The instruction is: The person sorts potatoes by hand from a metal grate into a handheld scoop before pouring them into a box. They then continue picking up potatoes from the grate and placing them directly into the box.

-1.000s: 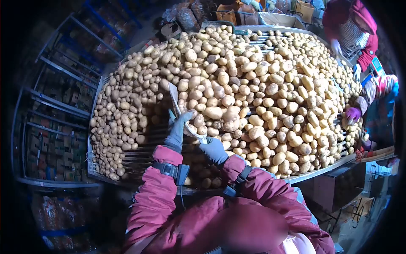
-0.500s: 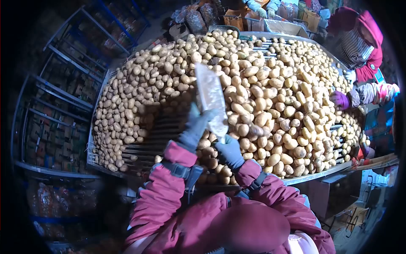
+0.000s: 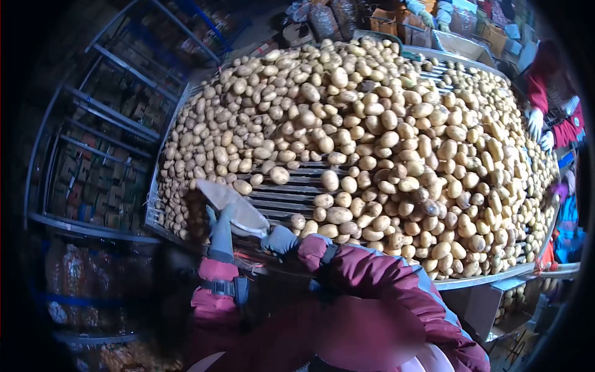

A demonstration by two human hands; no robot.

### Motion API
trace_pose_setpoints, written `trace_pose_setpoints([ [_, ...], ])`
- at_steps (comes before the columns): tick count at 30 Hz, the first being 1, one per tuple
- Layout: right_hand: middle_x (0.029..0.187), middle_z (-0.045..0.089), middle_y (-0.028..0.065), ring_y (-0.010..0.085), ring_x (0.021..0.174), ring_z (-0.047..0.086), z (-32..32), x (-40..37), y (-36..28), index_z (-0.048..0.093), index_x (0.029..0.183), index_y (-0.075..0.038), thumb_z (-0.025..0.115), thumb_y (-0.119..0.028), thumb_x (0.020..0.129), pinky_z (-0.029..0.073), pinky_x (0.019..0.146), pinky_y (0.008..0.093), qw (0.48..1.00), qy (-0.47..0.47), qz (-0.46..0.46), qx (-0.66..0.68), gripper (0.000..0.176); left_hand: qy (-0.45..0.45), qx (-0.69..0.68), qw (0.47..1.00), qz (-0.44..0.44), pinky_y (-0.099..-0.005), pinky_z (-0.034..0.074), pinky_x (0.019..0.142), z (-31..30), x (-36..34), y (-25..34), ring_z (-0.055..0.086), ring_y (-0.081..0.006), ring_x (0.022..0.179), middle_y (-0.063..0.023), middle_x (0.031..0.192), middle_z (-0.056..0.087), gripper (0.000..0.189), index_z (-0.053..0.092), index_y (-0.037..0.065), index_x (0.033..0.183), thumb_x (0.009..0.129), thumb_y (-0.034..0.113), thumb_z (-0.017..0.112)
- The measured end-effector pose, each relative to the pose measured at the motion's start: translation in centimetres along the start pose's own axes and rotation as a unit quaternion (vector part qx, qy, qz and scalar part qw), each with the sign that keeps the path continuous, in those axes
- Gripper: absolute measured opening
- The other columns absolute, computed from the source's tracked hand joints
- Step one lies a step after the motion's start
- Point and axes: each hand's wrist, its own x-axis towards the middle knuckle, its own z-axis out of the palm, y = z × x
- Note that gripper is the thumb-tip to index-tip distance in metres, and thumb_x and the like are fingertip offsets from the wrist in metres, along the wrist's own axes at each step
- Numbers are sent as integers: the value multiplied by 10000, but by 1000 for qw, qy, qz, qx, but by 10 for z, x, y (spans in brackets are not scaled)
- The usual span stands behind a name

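Note:
A pale, flat scoop-like board [image 3: 230,203] with a long tapering shape is tilted over the left front of the sorting table. My left hand [image 3: 221,230], in a grey-blue glove, holds its near side. At the right end of the board, my right hand [image 3: 280,240] is closed on it, also gloved. Potatoes [image 3: 427,161] lie in a wide heap across the table, some close beyond the board. Bare metal slats [image 3: 282,197] show just right of the board. Part of my left hand's grip is hidden behind the board's edge.
The table's metal rim [image 3: 489,277] runs along the front. Metal racks [image 3: 108,121] stand at left. Co-workers' gloved hands [image 3: 536,124] are at the right edge, others at the back. An open carton [image 3: 496,304] sits below the right front; filled sacks [image 3: 323,23] stand behind.
Both my hands and the pale board have swung left and nearer the front edge, from over the heap's middle. More slats are bared in the middle. The view has shifted somewhat.

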Motion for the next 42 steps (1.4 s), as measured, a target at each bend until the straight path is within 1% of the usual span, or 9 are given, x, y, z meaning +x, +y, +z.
trace_pose_setpoints([
  [2,682,640,143,358,603,634,26,28,24,681,853,-185,620,-284,838,487,526,440,998,14,18,-52,117,-11,-13,1000,-3,-369,402,1089,-3,16,-4,443,-266,1329,-181,1520,372,1009,101,-21,1576,842,216,750],
  [4,786,691,184,380,655,652,-7,31,12,715,926,-143,623,-301,847,518,583,434,939,1,277,203,200,-35,-28,999,-9,-368,408,1080,8,33,-5,454,-262,1312,-176,1504,388,1009,111,-19,1575,832,209,755],
  [12,779,714,130,214,714,683,-95,7,20,710,984,-5,687,-277,796,523,679,359,823,175,424,335,332,-146,-64,987,4,-364,433,1047,112,74,17,496,-249,1247,-160,1442,451,1011,153,-11,1568,795,180,775],
  [21,756,680,38,121,661,611,-148,-49,44,688,976,-7,701,-243,803,485,612,296,769,359,435,299,292,-274,-53,960,23,-357,456,1015,244,50,70,529,-235,1193,-146,1388,501,1027,182,-5,1564,756,155,795],
  [28,713,641,16,86,635,556,-218,-117,-5,671,902,-14,686,-261,808,463,593,298,804,424,354,221,264,-336,1,941,35,-345,463,1001,306,-21,117,534,-227,1178,-143,1370,506,1057,178,-5,1565,729,150,806],
  [32,700,613,10,88,597,523,-233,-139,-6,638,908,-19,672,-172,822,437,542,284,745,439,343,367,180,-339,112,933,41,-338,467,992,344,-45,144,537,-223,1170,-142,1359,509,1074,175,-5,1566,715,147,812],
  [34,718,613,8,88,600,522,-228,-149,3,634,930,-20,672,-141,827,436,539,278,747,470,328,338,164,-387,-14,919,67,-334,474,981,355,-41,121,543,-223,1161,-142,1358,510,1079,172,-14,1564,711,142,813],
  [37,755,619,1,83,641,532,-238,-182,-2,643,948,-22,685,-147,832,443,573,268,727,504,362,293,175,-407,143,870,238,-331,501,950,365,-72,134,559,-211,1138,-164,1327,528,1090,152,-62,1546,724,171,828],
  [42,724,600,-17,76,633,529,-266,-248,-15,642,933,-29,704,-162,832,442,576,256,751,512,340,242,178,-481,-8,867,127,-340,454,1035,433,-132,132,489,-259,1275,-232,1436,441,1165,79,-98,1543,737,245,847],
])
